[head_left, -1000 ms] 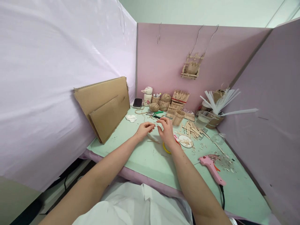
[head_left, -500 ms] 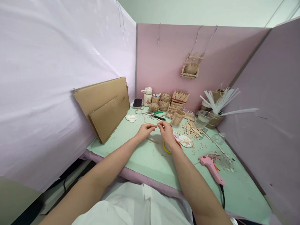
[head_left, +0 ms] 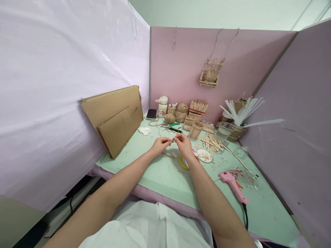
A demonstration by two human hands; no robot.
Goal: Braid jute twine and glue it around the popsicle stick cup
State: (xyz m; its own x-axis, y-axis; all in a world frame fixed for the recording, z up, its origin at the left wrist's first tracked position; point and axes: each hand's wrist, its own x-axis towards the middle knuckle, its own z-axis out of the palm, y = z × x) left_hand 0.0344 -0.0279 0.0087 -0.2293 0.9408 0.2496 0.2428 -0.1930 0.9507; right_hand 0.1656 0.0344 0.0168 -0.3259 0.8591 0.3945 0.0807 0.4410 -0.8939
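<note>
My left hand [head_left: 160,145] and my right hand [head_left: 184,144] meet over the middle of the green table [head_left: 155,172], fingertips almost touching. Both pinch a thin piece of brown twine [head_left: 172,140] that spans the small gap between them. More twine [head_left: 169,155] trails on the table below the hands. A yellow ring [head_left: 183,163] lies under my right wrist. The twine's exact shape between the fingers is too small to make out.
Cardboard sheets [head_left: 116,117] lean on the left wall. Twine balls [head_left: 170,118], scissors [head_left: 172,128], a stick cup [head_left: 196,130] and loose wooden sticks [head_left: 212,142] lie behind the hands. A pink glue gun [head_left: 232,184], small plate [head_left: 204,155] and plastic cup [head_left: 224,131] sit right.
Both hands have drawn slightly closer to each other and a little toward me, still pinching the twine. Nothing else on the table has moved.
</note>
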